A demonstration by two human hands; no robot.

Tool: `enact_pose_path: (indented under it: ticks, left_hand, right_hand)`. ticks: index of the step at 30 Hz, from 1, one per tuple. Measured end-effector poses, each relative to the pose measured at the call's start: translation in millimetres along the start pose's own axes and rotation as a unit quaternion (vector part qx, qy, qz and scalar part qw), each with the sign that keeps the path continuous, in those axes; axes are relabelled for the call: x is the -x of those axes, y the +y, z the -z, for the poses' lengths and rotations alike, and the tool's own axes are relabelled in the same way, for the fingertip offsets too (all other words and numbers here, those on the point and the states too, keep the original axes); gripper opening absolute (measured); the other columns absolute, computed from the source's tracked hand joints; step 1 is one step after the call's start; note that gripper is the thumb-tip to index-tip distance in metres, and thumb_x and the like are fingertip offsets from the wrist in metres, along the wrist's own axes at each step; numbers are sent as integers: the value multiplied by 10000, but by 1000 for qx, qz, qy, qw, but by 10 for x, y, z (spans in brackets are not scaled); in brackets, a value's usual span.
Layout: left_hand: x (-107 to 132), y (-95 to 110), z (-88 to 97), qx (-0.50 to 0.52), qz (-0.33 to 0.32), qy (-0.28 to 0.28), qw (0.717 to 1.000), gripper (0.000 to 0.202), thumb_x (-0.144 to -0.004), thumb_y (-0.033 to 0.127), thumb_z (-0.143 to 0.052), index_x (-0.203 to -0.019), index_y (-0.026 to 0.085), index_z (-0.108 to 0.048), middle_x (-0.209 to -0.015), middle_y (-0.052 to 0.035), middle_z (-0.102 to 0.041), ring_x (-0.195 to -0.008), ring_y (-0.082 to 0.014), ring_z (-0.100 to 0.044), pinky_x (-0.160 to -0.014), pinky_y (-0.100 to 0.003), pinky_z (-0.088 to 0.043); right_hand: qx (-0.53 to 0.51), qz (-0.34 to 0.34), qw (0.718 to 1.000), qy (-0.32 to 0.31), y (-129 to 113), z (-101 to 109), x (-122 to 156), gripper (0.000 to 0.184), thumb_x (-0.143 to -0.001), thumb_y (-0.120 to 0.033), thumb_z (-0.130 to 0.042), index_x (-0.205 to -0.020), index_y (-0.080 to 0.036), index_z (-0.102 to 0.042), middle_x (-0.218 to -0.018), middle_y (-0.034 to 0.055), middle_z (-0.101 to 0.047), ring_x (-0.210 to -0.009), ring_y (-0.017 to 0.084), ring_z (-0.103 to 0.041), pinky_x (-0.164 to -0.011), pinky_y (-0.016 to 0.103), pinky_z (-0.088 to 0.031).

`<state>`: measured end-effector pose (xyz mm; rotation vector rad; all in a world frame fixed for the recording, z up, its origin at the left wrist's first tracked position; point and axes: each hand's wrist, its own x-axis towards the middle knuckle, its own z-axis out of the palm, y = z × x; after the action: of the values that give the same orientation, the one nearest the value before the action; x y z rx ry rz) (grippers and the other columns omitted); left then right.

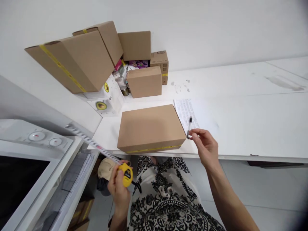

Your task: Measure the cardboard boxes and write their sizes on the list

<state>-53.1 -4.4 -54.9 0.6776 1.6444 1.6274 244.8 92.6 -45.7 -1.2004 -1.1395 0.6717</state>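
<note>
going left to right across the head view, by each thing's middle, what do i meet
White appliance → left hand → yellow tape measure case → cardboard box lying flat in front → pen → right hand

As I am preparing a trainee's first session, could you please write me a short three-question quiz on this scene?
1. Short answer: What does the left hand hold?
2. True or false: Of the two hands, the left is the one nearer the pen.
3. Multiple choice: On which side of the brown box directly in front of the person does the printed sheet show? (a) left (b) right

Key:
1. A yellow tape measure, with its blade extended.
2. False; the right hand is nearer.
3. b
</note>
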Motion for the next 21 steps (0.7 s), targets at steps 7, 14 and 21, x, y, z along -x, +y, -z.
enact_pose_path:
  ticks: [7, 14, 21]
  left_hand:
    - [-464, 170, 5, 29, 58, -30, 997, 389, -764, 401, -722, -1074, 180, -644, -980, -48, -711, -729, -209, -712, -474, -216, -503]
    - [-556, 718, 84, 89, 79, -154, 981, 389, -680, 402, -808, -953, 177, -647, -979, -46, -733, -645, -224, -715, -386, -257, -521]
    - [-650, 1270, -152, 66, 4, -197, 978, 349, -731, 399, -762, -976, 166, -676, -1337, -102, -653, -670, -200, -718, -352, -246, -522]
  right_hand:
    - [38, -127, 984, -118, 446, -55, 202, 472, -937, -585, -580, -1299, -288, -640, -1352, 127, -657, -1226, 320, -632, -1016, 520, -530]
    - [7, -22, 990, -136, -59, -5, 175, 467, -916, -513, -639, -1343, -329, -599, -1168, 89, -619, -982, 248, -635, -758, 401, -583]
    - [28, -13, 999, -22, -411, -221, -138, 344, -927, -473, -637, -1223, -300, -643, -1168, 66, -616, -813, 181, -563, -661, 344, -524]
